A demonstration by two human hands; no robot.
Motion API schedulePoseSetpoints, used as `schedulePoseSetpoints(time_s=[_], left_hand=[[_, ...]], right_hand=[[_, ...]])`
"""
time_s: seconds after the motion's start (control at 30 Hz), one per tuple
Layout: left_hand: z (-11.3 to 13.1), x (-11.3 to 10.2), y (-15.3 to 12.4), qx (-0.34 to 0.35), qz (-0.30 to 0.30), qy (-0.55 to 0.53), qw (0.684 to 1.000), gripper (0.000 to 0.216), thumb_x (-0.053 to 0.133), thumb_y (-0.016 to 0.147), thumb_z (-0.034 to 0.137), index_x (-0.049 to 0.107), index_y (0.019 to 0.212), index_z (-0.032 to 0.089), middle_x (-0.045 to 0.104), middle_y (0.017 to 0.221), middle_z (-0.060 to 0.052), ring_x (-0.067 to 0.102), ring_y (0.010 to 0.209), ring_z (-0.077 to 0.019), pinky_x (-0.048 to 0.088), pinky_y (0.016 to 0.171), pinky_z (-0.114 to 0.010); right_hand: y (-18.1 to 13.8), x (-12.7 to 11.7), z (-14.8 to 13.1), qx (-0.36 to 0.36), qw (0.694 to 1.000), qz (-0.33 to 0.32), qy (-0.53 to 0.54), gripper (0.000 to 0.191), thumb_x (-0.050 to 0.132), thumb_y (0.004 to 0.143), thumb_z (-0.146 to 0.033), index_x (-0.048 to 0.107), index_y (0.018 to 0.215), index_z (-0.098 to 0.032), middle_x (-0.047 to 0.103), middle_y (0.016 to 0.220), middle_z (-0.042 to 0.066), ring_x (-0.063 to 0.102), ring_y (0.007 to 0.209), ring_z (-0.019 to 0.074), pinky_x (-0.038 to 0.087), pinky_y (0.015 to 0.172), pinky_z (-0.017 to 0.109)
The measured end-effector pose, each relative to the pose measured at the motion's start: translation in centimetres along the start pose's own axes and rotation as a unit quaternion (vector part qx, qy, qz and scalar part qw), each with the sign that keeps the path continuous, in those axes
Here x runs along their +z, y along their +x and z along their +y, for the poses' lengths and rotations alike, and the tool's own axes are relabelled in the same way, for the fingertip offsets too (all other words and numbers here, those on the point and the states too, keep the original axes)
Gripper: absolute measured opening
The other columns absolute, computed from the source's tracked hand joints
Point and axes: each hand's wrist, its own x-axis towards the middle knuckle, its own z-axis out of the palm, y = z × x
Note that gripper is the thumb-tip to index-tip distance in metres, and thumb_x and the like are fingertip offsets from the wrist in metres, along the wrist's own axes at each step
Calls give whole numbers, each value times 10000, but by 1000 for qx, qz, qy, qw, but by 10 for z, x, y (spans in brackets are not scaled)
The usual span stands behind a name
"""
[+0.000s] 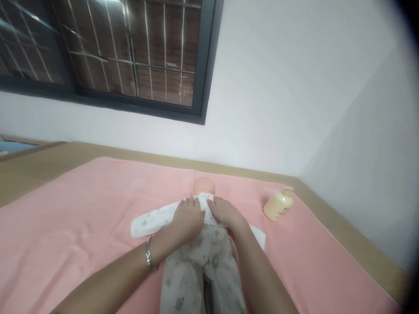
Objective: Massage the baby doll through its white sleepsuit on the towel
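Note:
A baby doll (204, 186) lies on its back on a pink sheet (81, 205), dressed in a white patterned sleepsuit (209, 257). My left hand (187, 217), with a silver bracelet at the wrist, rests flat on the doll's chest, fingers stretched toward the neck. Beside it my right hand (225, 213) also lies flat on the chest, fingers extended. The two hands almost touch at the collar. The doll's sleeve (149, 222) stretches out to the left.
A pale yellow pump bottle (278, 206) stands on the sheet to the right of the doll. The bed has a tan edge (353, 244) along white walls. A dark-framed barred window (131, 56) is at the upper left.

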Motion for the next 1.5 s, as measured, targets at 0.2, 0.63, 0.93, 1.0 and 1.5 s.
schedulePoseSetpoints(time_s=[0.2,0.63,0.93,1.0,1.5], left_hand=[[-9,-1,5,-25,10,-50,998,456,263,948,382,604,1050,97,633,1107,-205,578,1046,-322,389,911,-444],[-34,19,34,-110,-28,-177,978,687,185,884,656,636,1069,173,669,1118,-151,577,1089,-318,331,973,-471],[-33,28,34,-130,5,-194,972,685,207,866,680,635,1060,182,687,1044,-131,618,991,-296,421,836,-385],[-34,30,35,-129,3,-205,970,688,210,864,687,631,1075,186,685,1051,-128,621,985,-293,431,814,-374],[-40,36,36,-111,18,-250,962,567,285,874,644,665,995,241,708,1013,-74,641,906,-263,441,740,-334]], right_hand=[[-4,2,-3,-3,1000,14,-18,579,207,961,-485,596,1127,-90,616,1151,208,587,1020,278,394,854,366],[22,14,16,20,998,27,59,632,231,920,-591,631,1095,-133,641,1136,177,604,999,285,421,814,357],[35,27,27,33,997,54,48,679,215,896,-645,657,1040,-151,662,1076,162,606,971,290,431,781,360],[34,27,26,32,997,54,48,676,211,897,-643,659,1031,-155,662,1078,161,605,974,293,430,785,367],[31,20,25,41,995,15,90,657,228,891,-654,623,1137,-190,612,1219,140,562,1095,299,408,866,376]])
